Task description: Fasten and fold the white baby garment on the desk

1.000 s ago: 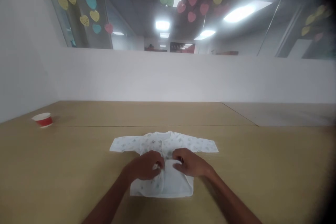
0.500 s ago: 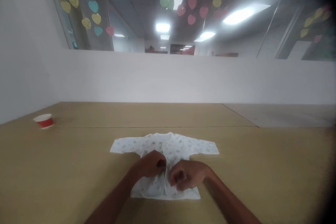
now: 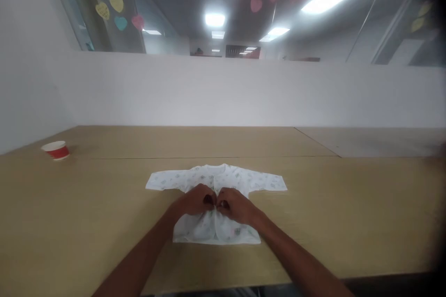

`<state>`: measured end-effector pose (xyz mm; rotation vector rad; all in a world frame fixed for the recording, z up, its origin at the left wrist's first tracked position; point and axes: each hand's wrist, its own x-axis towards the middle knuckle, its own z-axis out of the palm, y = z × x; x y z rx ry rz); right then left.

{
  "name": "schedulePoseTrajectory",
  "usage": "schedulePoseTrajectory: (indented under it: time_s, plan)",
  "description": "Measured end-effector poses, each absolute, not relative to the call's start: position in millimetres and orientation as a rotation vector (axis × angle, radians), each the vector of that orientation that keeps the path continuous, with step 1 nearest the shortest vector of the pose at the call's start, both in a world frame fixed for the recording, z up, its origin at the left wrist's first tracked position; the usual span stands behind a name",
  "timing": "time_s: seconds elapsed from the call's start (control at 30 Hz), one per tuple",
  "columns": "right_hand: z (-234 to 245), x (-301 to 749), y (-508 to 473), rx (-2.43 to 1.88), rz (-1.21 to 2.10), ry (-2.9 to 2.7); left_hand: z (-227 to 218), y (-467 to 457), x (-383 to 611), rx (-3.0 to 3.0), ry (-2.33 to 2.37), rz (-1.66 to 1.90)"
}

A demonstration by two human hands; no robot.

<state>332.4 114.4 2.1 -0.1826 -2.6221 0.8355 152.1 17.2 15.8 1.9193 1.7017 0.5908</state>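
A small white baby shirt with a faint print lies flat on the table, its neck pointing away from me and both sleeves spread sideways. Over its front opening, my left hand pinches the cloth edge at the middle. Right beside it, my right hand is closed on the same opening, fingertips meeting the left ones. The fabric is drawn up slightly between them. Whatever fastener may sit under the fingertips is hidden.
A paper cup in white and red stands at the far left of the wooden table. Behind the table runs a white wall below a window with heart-shaped notes.
My right hand has moved up and left along the opening to meet my left hand, and its fingers have closed on the cloth. The camera view has tilted slightly down.
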Motion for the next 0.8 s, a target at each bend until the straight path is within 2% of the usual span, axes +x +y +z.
schedulePoseTrajectory:
  time_s: [0.23, 0.37, 0.6, 0.8]
  plan:
    - [-11.7, 327.4, 106.0, -0.433, 0.83, -2.54, 16.9, 14.2, 155.3, 1.942, 1.758, 0.592]
    - [-21.3, 322.3, 98.0, -0.591, 0.72, -2.533, 11.3, 14.9, 152.6, 1.927, 1.743, 0.614]
    - [-30.0, 316.5, 94.4, -0.587, 0.667, -2.431, 3.9, 18.3, 149.3, 1.917, 1.778, 0.627]
    - [-30.7, 315.7, 100.0, -0.383, 0.763, -2.439, 4.6, 18.2, 149.0, 1.95, 1.775, 0.65]
